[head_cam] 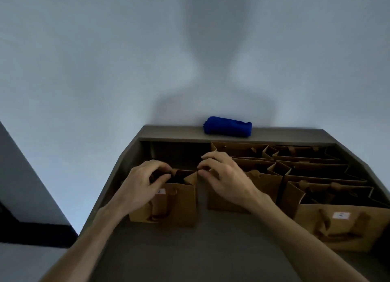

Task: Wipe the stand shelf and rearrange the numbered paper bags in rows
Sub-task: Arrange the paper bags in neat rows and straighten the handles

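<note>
A small brown paper bag (179,203) with a white number label stands upright on the dark grey shelf (211,250), left of the other bags. My left hand (145,182) grips the left side of its open rim, fingers curled over the edge. My right hand (223,176) pinches the bag's right top corner. Several more brown paper bags (306,169) stand packed in rows to the right. The nearest one (337,226) is large and carries a white label. A rolled blue cloth (228,127) lies on the raised back ledge.
A pale wall rises right behind the ledge (168,133). The shelf's left edge (101,203) drops off to a floor with a dark strip. Bare shelf surface lies in front of the bags.
</note>
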Demonstrator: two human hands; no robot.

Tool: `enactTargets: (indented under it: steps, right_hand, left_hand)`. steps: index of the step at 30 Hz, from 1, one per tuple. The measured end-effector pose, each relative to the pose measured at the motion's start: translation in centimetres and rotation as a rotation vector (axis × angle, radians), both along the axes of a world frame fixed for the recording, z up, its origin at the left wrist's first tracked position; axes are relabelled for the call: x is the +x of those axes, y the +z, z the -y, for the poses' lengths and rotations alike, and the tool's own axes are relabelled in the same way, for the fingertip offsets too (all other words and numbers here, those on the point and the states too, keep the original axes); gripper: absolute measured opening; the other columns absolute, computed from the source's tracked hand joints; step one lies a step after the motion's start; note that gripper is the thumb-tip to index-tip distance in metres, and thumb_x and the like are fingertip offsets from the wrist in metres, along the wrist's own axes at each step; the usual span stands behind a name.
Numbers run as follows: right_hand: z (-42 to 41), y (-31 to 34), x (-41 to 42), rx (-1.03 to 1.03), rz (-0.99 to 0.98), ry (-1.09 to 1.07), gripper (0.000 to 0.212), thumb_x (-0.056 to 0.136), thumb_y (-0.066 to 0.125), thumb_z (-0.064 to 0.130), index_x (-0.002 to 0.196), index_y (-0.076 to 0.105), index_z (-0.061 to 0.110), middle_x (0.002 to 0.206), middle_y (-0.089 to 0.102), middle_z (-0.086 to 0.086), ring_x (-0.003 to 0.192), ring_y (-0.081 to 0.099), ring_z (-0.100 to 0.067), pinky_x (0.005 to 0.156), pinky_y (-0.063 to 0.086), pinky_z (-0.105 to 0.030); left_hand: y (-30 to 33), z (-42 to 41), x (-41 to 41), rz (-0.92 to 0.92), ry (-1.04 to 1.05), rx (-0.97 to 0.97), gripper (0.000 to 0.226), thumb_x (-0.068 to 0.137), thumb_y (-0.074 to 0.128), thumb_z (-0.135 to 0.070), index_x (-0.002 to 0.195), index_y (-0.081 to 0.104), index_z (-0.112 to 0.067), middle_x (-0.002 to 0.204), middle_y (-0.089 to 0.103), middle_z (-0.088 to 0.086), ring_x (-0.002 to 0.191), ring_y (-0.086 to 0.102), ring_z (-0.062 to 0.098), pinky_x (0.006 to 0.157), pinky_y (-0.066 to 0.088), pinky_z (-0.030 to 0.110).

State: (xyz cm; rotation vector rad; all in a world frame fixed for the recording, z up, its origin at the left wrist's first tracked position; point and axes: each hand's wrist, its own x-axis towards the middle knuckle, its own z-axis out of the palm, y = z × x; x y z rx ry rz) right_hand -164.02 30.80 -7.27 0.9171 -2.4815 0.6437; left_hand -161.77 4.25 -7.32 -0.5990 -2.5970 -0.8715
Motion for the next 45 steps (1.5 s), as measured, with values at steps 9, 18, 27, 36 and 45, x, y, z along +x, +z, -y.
enactTargets:
  steps: [9,18,27,36,45]
  right_hand:
    - [-10.8,1.6,1.1,0.188,0.168,-0.402,0.029,0.097,0.052,0.042,0.124,0.058,0.03,0.124,0.06,0.007,0.119,0.046,-0.016,0.103,0.035,-0.035]
    - [-12.2,1.1,1.6,0.325,0.256,-0.464,0.028,0.102,0.041,0.038,0.124,0.058,0.035,0.113,0.058,0.005,0.108,0.044,-0.016,0.088,0.031,-0.028]
    - [-12.8,4.7,1.3,-0.001,0.36,-0.324,0.022,0.102,0.047,0.033,0.109,0.067,0.03,0.101,0.067,0.012,0.093,0.062,-0.004,0.087,0.055,-0.036]
    - [-12.3,6.1,3.1,-0.036,0.332,-0.309,0.021,0.102,0.047,0.034,0.108,0.067,0.032,0.097,0.066,0.016,0.092,0.062,-0.003,0.084,0.056,-0.035]
    - [-11.6,4.2,9.3,0.044,0.312,-0.285,0.014,0.098,0.045,0.042,0.098,0.053,0.053,0.098,0.05,0.019,0.089,0.052,-0.003,0.08,0.049,-0.026]
  left_hand:
    - [1.1,-10.4,-2.7,-0.068,-0.192,-0.166,0.031,0.092,0.059,-0.03,0.123,0.056,-0.03,0.123,0.058,-0.013,0.116,0.048,-0.001,0.102,0.038,0.025]
    - [0.7,-14.6,-4.7,-0.062,-0.124,-0.417,0.023,0.095,0.053,-0.033,0.117,0.059,-0.037,0.129,0.058,-0.013,0.127,0.042,0.012,0.11,0.026,0.039]
    - [4.5,-13.3,-4.6,0.098,-0.22,-0.169,0.02,0.098,0.052,-0.027,0.113,0.064,-0.029,0.109,0.055,-0.017,0.1,0.049,-0.001,0.087,0.045,0.019]
    - [5.8,-12.5,-3.1,0.073,-0.209,-0.136,0.017,0.097,0.053,-0.029,0.11,0.065,-0.032,0.11,0.056,-0.014,0.1,0.052,0.003,0.074,0.041,0.012]
    - [4.3,-9.4,2.6,0.104,-0.393,-0.128,0.019,0.095,0.057,-0.027,0.111,0.066,-0.031,0.11,0.058,-0.019,0.104,0.054,-0.002,0.086,0.05,0.016]
